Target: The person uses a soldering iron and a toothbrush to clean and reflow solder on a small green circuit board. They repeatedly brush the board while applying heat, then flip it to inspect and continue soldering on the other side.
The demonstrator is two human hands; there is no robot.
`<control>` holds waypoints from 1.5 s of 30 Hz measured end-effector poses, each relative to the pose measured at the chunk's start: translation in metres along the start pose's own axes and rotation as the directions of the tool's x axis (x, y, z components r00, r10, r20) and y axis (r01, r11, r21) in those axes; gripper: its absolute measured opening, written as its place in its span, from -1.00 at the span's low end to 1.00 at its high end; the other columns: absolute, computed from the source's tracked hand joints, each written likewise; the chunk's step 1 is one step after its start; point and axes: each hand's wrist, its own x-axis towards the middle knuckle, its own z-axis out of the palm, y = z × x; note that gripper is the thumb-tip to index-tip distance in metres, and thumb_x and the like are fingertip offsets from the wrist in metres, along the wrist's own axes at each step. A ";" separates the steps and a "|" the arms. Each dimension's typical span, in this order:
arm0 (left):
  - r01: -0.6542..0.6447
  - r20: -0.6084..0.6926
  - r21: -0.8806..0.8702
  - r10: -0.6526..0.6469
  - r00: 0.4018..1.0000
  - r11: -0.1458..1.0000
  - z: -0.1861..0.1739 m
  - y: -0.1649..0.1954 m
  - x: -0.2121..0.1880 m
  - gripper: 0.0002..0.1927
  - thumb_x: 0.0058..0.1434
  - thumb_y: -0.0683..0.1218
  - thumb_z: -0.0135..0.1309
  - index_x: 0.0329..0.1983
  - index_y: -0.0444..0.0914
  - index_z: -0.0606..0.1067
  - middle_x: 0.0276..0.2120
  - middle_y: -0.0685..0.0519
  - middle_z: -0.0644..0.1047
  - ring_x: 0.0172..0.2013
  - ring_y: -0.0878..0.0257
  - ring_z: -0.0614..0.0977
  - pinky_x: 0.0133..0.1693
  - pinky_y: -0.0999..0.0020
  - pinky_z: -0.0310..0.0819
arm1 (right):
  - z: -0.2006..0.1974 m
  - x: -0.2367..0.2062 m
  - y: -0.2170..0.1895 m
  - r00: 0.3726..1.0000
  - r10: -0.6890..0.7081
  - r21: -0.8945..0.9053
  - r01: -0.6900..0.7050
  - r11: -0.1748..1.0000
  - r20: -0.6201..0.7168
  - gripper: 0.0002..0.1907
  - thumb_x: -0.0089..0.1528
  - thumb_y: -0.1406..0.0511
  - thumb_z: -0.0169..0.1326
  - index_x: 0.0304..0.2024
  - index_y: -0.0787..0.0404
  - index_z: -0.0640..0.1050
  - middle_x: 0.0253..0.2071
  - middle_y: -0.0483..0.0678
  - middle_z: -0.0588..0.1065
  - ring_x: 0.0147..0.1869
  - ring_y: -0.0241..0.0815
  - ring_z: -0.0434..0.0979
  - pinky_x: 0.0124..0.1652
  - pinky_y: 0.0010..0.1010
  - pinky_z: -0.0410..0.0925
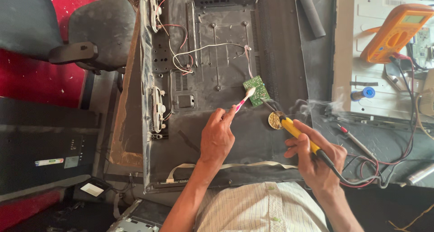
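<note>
Dusty black plastic: back panel of a flat screen (217, 74) lies face down across the bench, a grey office chair (97, 33) off its left edge. Red and white wires (194, 51) run loose over the panel's middle. Left hand (217, 139) closed around a pink-and-white toothbrush (244, 100), index finger stretched along the handle; bristles rest on the left edge of a small green circuit board (257, 90) lying on the panel. Just right of the board, a round tin of flux (275, 120). Right hand (316, 162) wrapped around a yellow-handled soldering iron (298, 133), tip down at the tin; smoke curls up beside it. Iron's black cord trails right. Farther right: a red probe (355, 139), a blue-capped spool (364, 93), an orange multimeter (395, 31) on a pale metal chassis (361, 56).
</note>
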 end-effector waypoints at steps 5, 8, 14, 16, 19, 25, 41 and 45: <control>0.000 0.017 0.028 -0.001 1.000 1.000 -0.001 -0.002 0.004 -0.52 0.19 -0.35 0.04 0.18 -0.19 0.57 -0.29 0.02 0.43 -0.24 0.09 0.57 -0.25 0.17 0.53 | 0.008 0.010 0.001 0.999 -0.033 0.017 0.032 0.999 0.024 -0.66 0.43 0.32 -0.05 0.13 0.42 0.57 -0.36 0.09 0.65 -0.36 -0.25 0.70 -0.28 -0.50 0.50; -0.007 0.017 0.035 0.006 1.000 0.999 -0.001 -0.002 0.005 -0.49 0.16 -0.36 0.04 0.17 -0.19 0.57 -0.29 0.02 0.43 -0.24 0.09 0.57 -0.25 0.17 0.53 | 0.010 0.014 0.001 0.999 0.018 0.013 -0.018 1.000 0.032 -0.65 0.42 0.31 -0.05 0.12 0.41 0.57 -0.38 0.09 0.65 -0.39 -0.25 0.69 -0.32 -0.50 0.49; -0.013 0.017 0.048 0.012 1.000 0.999 0.000 -0.004 0.008 -0.49 0.16 -0.37 0.04 0.18 -0.20 0.57 -0.28 0.02 0.43 -0.23 0.09 0.56 -0.26 0.18 0.53 | 0.012 0.020 0.002 0.999 0.014 0.020 -0.015 1.000 0.048 -0.65 0.43 0.29 -0.04 0.12 0.41 0.57 -0.34 0.10 0.65 -0.38 -0.25 0.70 -0.34 -0.50 0.49; -0.016 0.011 0.045 0.015 1.000 0.999 0.000 -0.004 0.008 -0.49 0.16 -0.37 0.04 0.18 -0.20 0.57 -0.28 0.02 0.43 -0.23 0.10 0.57 -0.26 0.19 0.54 | 0.013 0.022 0.001 0.998 0.031 0.006 -0.032 0.999 0.056 -0.65 0.42 0.29 -0.05 0.12 0.40 0.58 -0.35 0.10 0.65 -0.38 -0.24 0.70 -0.34 -0.50 0.49; -0.016 0.006 0.047 0.016 1.000 0.999 0.001 -0.004 0.008 -0.49 0.15 -0.37 0.04 0.18 -0.21 0.57 -0.28 0.02 0.43 -0.23 0.10 0.57 -0.27 0.18 0.53 | 0.013 0.024 0.001 0.998 0.020 0.000 -0.020 1.000 0.058 -0.65 0.43 0.28 -0.05 0.12 0.40 0.57 -0.35 0.09 0.65 -0.37 -0.25 0.70 -0.33 -0.51 0.49; -0.016 0.012 0.046 0.016 1.000 0.999 0.002 -0.005 0.007 -0.49 0.17 -0.38 0.04 0.19 -0.20 0.57 -0.29 0.04 0.42 -0.25 0.12 0.56 -0.29 0.21 0.53 | 0.015 0.026 0.001 0.998 0.018 -0.016 -0.017 1.000 0.054 -0.66 0.43 0.28 -0.04 0.11 0.38 0.58 -0.38 0.06 0.65 -0.39 -0.26 0.70 -0.34 -0.52 0.48; -0.025 0.009 0.061 0.025 1.000 0.998 0.003 -0.007 0.006 -0.48 0.14 -0.38 0.06 0.17 -0.20 0.57 -0.29 0.04 0.42 -0.25 0.13 0.56 -0.27 0.21 0.54 | 0.017 0.038 -0.021 0.993 -0.104 -0.150 0.112 0.982 0.059 -0.78 0.31 0.39 0.14 -0.02 0.36 0.63 -0.37 0.02 0.66 -0.33 -0.27 0.71 -0.36 -0.55 0.47; -0.019 0.015 0.066 0.018 1.000 0.998 0.003 -0.008 0.006 -0.48 0.14 -0.38 0.06 0.18 -0.19 0.57 -0.29 0.05 0.42 -0.24 0.13 0.56 -0.27 0.21 0.54 | 0.019 0.041 -0.030 0.998 -0.044 -0.129 0.049 0.990 0.042 -0.79 0.31 0.39 0.17 -0.02 0.35 0.64 -0.36 0.00 0.65 -0.32 -0.28 0.72 -0.36 -0.57 0.49</control>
